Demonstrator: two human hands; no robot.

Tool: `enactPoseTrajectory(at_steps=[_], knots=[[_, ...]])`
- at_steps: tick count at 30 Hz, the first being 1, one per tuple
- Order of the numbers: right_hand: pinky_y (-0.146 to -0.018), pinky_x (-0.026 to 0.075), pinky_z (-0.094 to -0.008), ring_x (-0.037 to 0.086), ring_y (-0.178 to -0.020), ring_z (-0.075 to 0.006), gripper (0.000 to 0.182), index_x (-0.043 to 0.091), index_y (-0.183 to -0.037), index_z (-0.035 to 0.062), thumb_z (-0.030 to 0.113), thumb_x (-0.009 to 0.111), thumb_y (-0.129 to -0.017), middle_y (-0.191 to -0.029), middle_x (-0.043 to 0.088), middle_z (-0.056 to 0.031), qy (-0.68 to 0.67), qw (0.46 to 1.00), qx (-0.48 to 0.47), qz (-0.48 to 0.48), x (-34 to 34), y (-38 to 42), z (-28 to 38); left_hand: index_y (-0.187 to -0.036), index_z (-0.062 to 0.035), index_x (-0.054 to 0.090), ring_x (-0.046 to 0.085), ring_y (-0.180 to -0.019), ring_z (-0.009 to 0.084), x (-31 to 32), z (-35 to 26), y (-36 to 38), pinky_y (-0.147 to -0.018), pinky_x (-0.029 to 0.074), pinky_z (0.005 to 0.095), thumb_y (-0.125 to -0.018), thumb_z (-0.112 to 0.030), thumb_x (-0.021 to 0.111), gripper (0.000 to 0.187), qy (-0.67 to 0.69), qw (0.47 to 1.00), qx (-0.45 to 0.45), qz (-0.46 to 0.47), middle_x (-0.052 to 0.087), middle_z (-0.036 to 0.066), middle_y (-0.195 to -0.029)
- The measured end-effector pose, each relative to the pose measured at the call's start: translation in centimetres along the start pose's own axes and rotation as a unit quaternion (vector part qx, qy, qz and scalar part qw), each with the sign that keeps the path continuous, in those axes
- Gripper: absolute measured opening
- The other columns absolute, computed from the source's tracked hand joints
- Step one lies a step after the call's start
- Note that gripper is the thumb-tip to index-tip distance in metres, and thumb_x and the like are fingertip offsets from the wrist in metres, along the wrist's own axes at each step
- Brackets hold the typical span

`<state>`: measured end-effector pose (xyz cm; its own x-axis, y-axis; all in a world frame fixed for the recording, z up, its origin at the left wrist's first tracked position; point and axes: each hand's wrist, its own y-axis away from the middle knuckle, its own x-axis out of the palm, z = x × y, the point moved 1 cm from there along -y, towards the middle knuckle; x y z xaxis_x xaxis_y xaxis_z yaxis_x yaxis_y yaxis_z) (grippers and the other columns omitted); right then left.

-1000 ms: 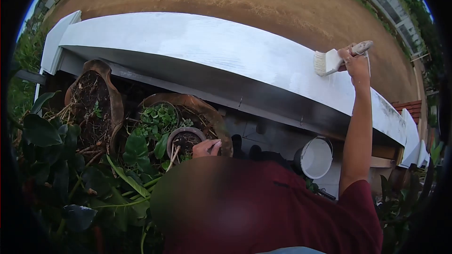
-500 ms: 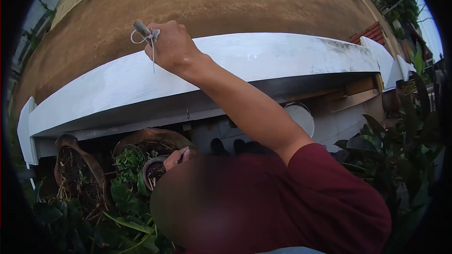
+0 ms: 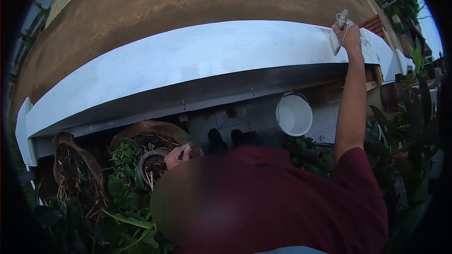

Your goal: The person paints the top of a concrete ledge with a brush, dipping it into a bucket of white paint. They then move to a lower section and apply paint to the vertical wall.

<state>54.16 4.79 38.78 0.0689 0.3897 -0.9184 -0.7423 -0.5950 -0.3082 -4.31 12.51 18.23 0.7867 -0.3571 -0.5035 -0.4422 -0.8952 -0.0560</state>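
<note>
My right hand (image 3: 349, 36) is wrapped round the handle of a brush (image 3: 335, 43) with a string tied to it. The brush rests against the right part of a white-painted ledge (image 3: 202, 51), near some dark stains. Low on the left, my left hand (image 3: 178, 156) is partly hidden by a blurred area. Its fingers are curled with the tips together, beside a small round pot (image 3: 153, 160) of soil. What it holds, if anything, cannot be made out.
A white bucket (image 3: 294, 114) stands on the tiled floor below the ledge. Large clay planters (image 3: 77, 169) and leafy plants are at the lower left, with more plants (image 3: 405, 136) at the right. Brown ground (image 3: 188, 0) lies beyond the ledge.
My right hand has swung from the left part of the ledge to its right end with the brush. The white bucket is now in full view. My left hand has hardly moved.
</note>
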Motion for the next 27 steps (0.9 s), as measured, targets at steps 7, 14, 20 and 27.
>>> enactPoseTrajectory(at_steps=[7, 14, 20, 27], knots=[[-0.068, 0.058, -0.0416, 0.071, -0.07, -0.0372, 0.005, 0.06, -0.084, -0.002, 0.002, 0.059, -0.081, -0.072, 0.067, -0.0228, -0.129, 0.941, -0.299, 0.088, 6.3, 14.3, 28.9, -0.091, 0.0025, 0.073, 0.064, -0.062, 0.0255, 1.1, -2.7, -1.3, -0.06, 0.049, 0.0321, -0.083, -0.005, 0.07, 0.012, -0.009, 0.999, 0.049, 0.008, 0.067, 0.016, -0.072], [-0.058, 0.051, -0.0404, 0.065, -0.063, -0.0379, 0.016, 0.054, -0.085, -0.001, 0.007, 0.067, -0.082, -0.065, 0.062, -0.0204, -0.484, 0.822, -0.285, 0.09, 7.6, 16.9, 34.2, -0.091, 0.0018, 0.073, 0.063, -0.06, 0.0251, 1.6, -3.5, -0.9, -0.059, 0.048, 0.033, -0.083, -0.006, 0.07, 0.011, -0.021, 0.999, 0.028, 0.034, 0.067, 0.015, -0.072], [-0.067, 0.052, -0.0337, 0.065, -0.067, -0.0194, 0.024, 0.064, -0.086, -0.003, 0.021, 0.07, -0.084, -0.076, 0.067, -0.0098, -0.195, 0.98, 0.014, 0.027, 2.4, 8.1, 7.3, -0.09, 0.0023, 0.073, 0.066, -0.064, 0.0261, 0.8, -1.7, 0.4, -0.062, 0.05, 0.0322, -0.083, -0.005, 0.069, 0.011, -0.016, 0.999, 0.004, 0.028, 0.069, 0.016, -0.074], [-0.073, 0.056, -0.045, 0.069, -0.077, -0.0406, 0.025, 0.064, -0.105, 0.0021, 0.016, 0.064, -0.084, -0.078, 0.068, -0.0227, 0.026, 0.998, -0.046, -0.038, 2.8, 8.3, 9.2, -0.089, 0.0022, 0.073, 0.069, -0.069, 0.0274, 2.4, -1.6, -0.3, -0.065, 0.052, 0.0331, -0.082, -0.005, 0.069, 0.011, -0.007, 0.997, 0.013, 0.07, 0.07, 0.017, -0.078]])
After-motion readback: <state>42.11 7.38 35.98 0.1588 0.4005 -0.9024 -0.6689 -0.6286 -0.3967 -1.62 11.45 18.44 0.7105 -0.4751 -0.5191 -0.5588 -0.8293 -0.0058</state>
